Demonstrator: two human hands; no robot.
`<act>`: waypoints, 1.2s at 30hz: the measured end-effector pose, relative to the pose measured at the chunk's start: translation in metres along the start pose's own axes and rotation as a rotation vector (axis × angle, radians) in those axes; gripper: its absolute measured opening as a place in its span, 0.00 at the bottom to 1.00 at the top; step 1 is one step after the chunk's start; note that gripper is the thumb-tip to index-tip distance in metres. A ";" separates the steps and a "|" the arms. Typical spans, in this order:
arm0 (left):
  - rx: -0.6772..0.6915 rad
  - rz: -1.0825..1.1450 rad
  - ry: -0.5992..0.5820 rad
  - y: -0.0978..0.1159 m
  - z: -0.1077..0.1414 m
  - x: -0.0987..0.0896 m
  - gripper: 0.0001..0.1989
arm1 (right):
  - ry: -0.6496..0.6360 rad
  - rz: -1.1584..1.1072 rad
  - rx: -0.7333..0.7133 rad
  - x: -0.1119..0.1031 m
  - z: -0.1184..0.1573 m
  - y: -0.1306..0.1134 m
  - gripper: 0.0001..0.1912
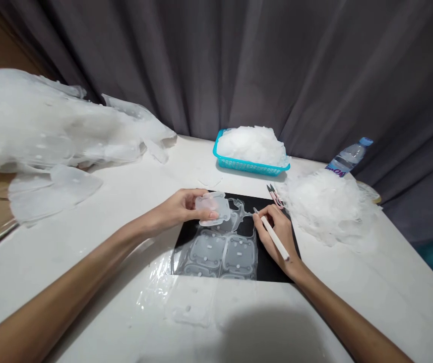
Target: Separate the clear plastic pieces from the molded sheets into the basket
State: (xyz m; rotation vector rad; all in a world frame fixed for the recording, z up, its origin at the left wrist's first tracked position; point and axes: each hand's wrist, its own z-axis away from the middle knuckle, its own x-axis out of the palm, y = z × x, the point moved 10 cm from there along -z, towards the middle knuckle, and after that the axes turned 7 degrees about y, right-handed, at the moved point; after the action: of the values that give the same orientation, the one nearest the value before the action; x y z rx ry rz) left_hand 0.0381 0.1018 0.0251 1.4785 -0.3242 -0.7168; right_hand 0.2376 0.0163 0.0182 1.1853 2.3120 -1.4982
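Note:
My left hand [190, 205] pinches a translucent, rounded-rectangular silicone piece [213, 207], thumb on its face, above the far left part of a black mat [276, 267]. In my right hand [276, 227] is a white pen-shaped craft knife [274, 238], its tip pointing away to the left. Spread over the mat, a translucent sheet [206, 247] bears several rounded pieces with small raised nubs, and its near end runs off onto the white table. Thin, cut-out webbing [241, 206] of the sheet lies between my two hands.
Behind the mat stands a turquoise basket [254, 168] heaped with translucent pieces. Pink-handled thread snips [275, 197] lie beside a large pile of clear scraps [325, 206] on the right. A water bottle [348, 157] leans behind it. Bulky translucent sheets [57, 121] fill the far left.

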 end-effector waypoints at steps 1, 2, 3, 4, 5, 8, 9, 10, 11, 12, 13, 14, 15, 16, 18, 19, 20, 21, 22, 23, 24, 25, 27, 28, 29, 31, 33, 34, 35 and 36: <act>0.000 0.009 -0.007 0.001 0.001 0.002 0.13 | -0.008 0.005 0.008 0.000 0.001 0.002 0.11; -0.003 0.019 -0.017 0.002 0.001 0.004 0.13 | -0.013 0.014 0.013 0.000 0.001 0.003 0.11; -0.007 0.029 -0.024 0.003 0.002 0.007 0.12 | -0.015 0.024 0.016 -0.001 0.002 0.005 0.11; -0.009 0.038 -0.028 0.003 0.002 0.009 0.12 | -0.012 0.033 0.018 -0.003 0.003 0.006 0.11; -0.009 0.046 -0.028 0.004 0.003 0.010 0.12 | -0.006 0.037 0.021 -0.004 0.003 0.008 0.11; -0.008 0.063 -0.027 0.005 0.004 0.014 0.12 | 0.026 0.038 0.039 -0.013 0.002 0.014 0.12; -0.009 0.071 -0.031 0.005 0.004 0.015 0.12 | 0.038 0.040 0.048 -0.017 0.000 0.016 0.13; -0.013 0.080 -0.036 0.005 0.005 0.016 0.12 | 0.051 0.043 0.057 -0.020 -0.001 0.019 0.13; -0.018 0.091 -0.041 0.004 0.005 0.017 0.12 | 0.061 0.049 0.064 -0.023 -0.003 0.021 0.13; -0.025 0.100 -0.046 0.004 0.005 0.018 0.12 | 0.071 0.055 0.066 -0.026 -0.005 0.023 0.12; -0.032 0.111 -0.050 0.003 0.005 0.018 0.12 | 0.076 0.060 0.060 -0.028 -0.006 0.024 0.12; -0.039 0.119 -0.054 0.003 0.005 0.019 0.12 | 0.080 0.065 0.045 -0.030 -0.007 0.023 0.11; -0.046 0.124 -0.059 0.002 0.005 0.020 0.12 | 0.076 0.064 0.023 -0.031 -0.008 0.020 0.11; -0.053 0.126 -0.066 0.001 0.005 0.021 0.12 | 0.059 0.057 -0.005 -0.030 -0.009 0.016 0.10; -0.065 0.132 -0.081 -0.002 0.005 0.024 0.13 | -0.010 0.009 -0.057 -0.026 -0.007 0.003 0.09; -0.070 0.143 -0.089 -0.003 0.005 0.026 0.13 | -0.061 -0.032 -0.070 -0.022 -0.005 -0.004 0.08; -0.073 0.159 -0.096 -0.004 0.005 0.028 0.14 | -0.119 -0.080 -0.072 -0.018 -0.002 -0.012 0.08; -0.076 0.179 -0.098 -0.005 0.004 0.031 0.15 | -0.175 -0.132 -0.066 -0.014 0.002 -0.019 0.08; -0.079 0.195 -0.097 -0.006 0.004 0.033 0.15 | -0.223 -0.181 -0.057 -0.010 0.006 -0.027 0.08; -0.079 0.203 -0.094 -0.007 0.005 0.035 0.16 | -0.258 -0.225 -0.050 -0.007 0.009 -0.034 0.08; -0.076 0.205 -0.092 -0.007 0.005 0.038 0.16 | -0.280 -0.264 -0.045 -0.004 0.012 -0.040 0.07; -0.069 0.203 -0.091 -0.007 0.005 0.040 0.16 | -0.290 -0.298 -0.043 -0.003 0.015 -0.045 0.07; -0.048 0.205 -0.089 -0.005 0.006 0.046 0.16 | -0.286 -0.340 -0.045 -0.003 0.018 -0.052 0.06; -0.039 0.218 -0.087 -0.004 0.007 0.048 0.16 | -0.281 -0.348 -0.047 -0.003 0.019 -0.053 0.05; -0.035 0.237 -0.084 -0.003 0.008 0.050 0.17 | -0.273 -0.349 -0.051 -0.004 0.019 -0.055 0.04; -0.031 0.274 -0.090 -0.002 0.009 0.054 0.19 | -0.246 -0.333 -0.069 -0.007 0.020 -0.057 0.04; -0.004 0.292 -0.111 0.001 0.011 0.057 0.19 | -0.208 -0.310 -0.113 -0.011 0.020 -0.061 0.04; 0.024 0.283 -0.118 0.003 0.012 0.057 0.16 | -0.186 -0.296 -0.149 -0.013 0.020 -0.064 0.05; 0.057 0.265 -0.122 0.006 0.012 0.057 0.13 | -0.158 -0.284 -0.194 -0.016 0.021 -0.068 0.05; 0.086 0.244 -0.124 0.008 0.013 0.057 0.10 | -0.125 -0.275 -0.247 -0.020 0.021 -0.071 0.05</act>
State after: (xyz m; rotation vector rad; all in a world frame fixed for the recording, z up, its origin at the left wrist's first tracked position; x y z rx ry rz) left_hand 0.0749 0.0559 0.0213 1.4477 -0.6260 -0.6041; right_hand 0.1968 -0.0257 0.0682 0.7165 2.5599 -1.2680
